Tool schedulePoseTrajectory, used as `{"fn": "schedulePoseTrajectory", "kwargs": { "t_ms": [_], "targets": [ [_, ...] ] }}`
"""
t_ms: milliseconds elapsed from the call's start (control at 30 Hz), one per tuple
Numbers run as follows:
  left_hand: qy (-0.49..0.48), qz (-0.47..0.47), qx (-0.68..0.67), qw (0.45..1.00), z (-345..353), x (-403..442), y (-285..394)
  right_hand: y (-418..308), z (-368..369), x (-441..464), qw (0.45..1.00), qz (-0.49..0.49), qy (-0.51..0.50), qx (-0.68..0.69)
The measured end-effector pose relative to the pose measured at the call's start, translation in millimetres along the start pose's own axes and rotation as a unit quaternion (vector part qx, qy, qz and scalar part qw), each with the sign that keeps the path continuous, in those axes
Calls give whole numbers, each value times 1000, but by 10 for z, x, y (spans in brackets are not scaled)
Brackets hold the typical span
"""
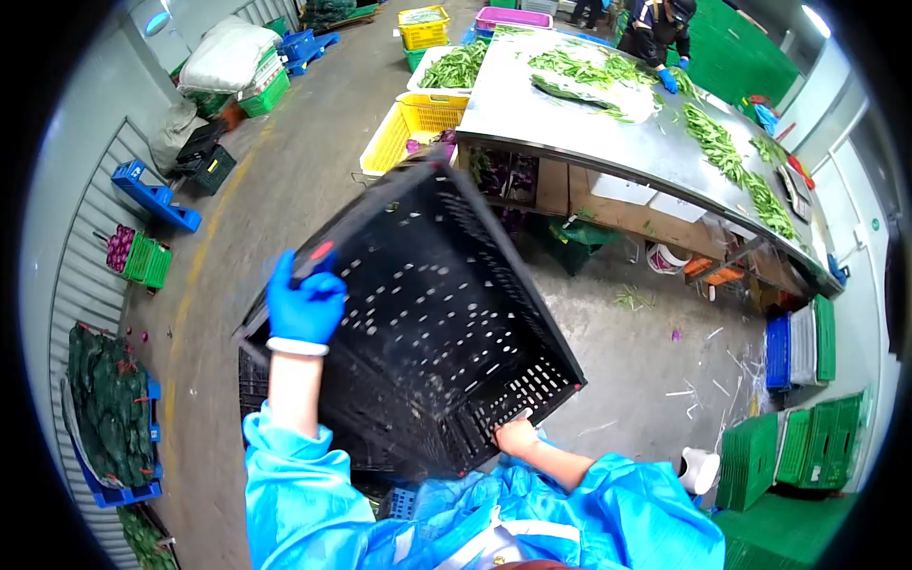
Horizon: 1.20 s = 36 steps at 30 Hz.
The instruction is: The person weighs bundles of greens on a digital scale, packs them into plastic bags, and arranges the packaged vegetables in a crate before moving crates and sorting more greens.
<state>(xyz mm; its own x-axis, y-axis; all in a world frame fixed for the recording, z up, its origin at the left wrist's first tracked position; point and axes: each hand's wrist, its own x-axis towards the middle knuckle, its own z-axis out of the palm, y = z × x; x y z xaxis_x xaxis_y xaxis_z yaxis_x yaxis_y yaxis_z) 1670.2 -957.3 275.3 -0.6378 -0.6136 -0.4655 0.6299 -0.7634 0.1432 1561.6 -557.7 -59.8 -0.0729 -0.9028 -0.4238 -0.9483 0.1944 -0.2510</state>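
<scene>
A large black plastic crate [427, 256] is tilted in front of me, its slotted inside turned up towards the camera. My left hand [306, 302], in a blue glove with a white band at the wrist, is closed on the crate's left rim, close to a red mark. Bare of any glove, my right hand [518, 435] grips the crate's near end at the lower right. Some of its fingers are hidden by the crate wall. Below and to the left, another black slotted surface shows partly behind the crate.
A metal table [608, 123] bears leafy greens [712, 142]; a co-worker [655, 33] leans over its far side. A yellow crate [394, 133] stands beyond my crate. Wrapped dark-green produce [106, 408] lies at left, green crates [750, 456] at right.
</scene>
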Motion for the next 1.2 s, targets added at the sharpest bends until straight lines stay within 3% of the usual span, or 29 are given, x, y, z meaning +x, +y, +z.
{"fn": "schedulePoseTrajectory", "kwargs": {
  "t_ms": [67,100,133,200,267,333,400,467,500,533,600,633,700,733,800,867,900,933,967,1033,1067,1100,1200],
  "targets": [
    [-6,-19,23,1000,257,140,-713,524,157,-33,999,0,12,48],
    [13,-44,18,999,332,232,-1059,764,101,-82,998,-14,-47,-26],
    [38,-71,13,997,334,323,-1374,991,-14,-137,999,-17,-43,1],
    [76,-90,13,993,182,622,-2001,1345,-416,-257,986,43,8,158],
    [30,-183,12,983,-76,982,-2549,1904,-473,-214,912,67,191,357],
    [60,-214,19,975,-444,1381,-3148,2339,-988,-226,739,139,201,628],
    [86,-236,40,967,-888,1730,-3673,2688,-1267,-201,405,113,277,864],
    [123,-243,92,958,-1342,1989,-4165,3068,-1248,-52,279,52,388,877],
    [105,-259,98,955,-1650,2092,-4369,3196,-1195,-24,204,89,399,889],
    [84,-273,103,953,-1992,2243,-4538,3301,-1097,-34,54,85,391,915],
    [84,-298,53,949,-2626,2461,-4762,3478,-583,7,0,77,425,902],
    [142,-289,68,944,-2795,2525,-4868,3512,-254,8,-4,110,416,903],
    [242,-272,72,929,-3150,2529,-4965,3443,272,-9,-73,200,376,902],
    [245,-296,79,920,-3646,2632,-4958,3428,497,5,-109,242,355,897],
    [319,-330,121,880,-3818,2510,-4924,3394,1014,13,-178,351,375,840],
    [277,-348,177,878,-3791,2369,-4808,3330,1071,-72,-155,359,375,840],
    [240,-288,194,907,-3960,2377,-4753,3309,1168,-89,-147,360,368,845],
    [-75,-487,-101,864,-4547,2605,-4361,3342,1211,-44,-139,360,360,849],
    [58,-418,-340,840,-4075,2687,-4297,3416,1232,20,-141,376,361,841],
    [227,-285,-363,858,-3524,2636,-4153,3373,1300,-15,-141,423,349,824],
    [241,-245,-156,926,-3505,2751,-4094,3407,1293,7,-138,404,362,829],
    [249,-191,62,947,-3497,2815,-4037,3359,1299,21,-140,384,372,833],
    [226,-175,90,954,-3760,2860,-4048,3359,1332,26,-125,373,369,842]
  ]
}}
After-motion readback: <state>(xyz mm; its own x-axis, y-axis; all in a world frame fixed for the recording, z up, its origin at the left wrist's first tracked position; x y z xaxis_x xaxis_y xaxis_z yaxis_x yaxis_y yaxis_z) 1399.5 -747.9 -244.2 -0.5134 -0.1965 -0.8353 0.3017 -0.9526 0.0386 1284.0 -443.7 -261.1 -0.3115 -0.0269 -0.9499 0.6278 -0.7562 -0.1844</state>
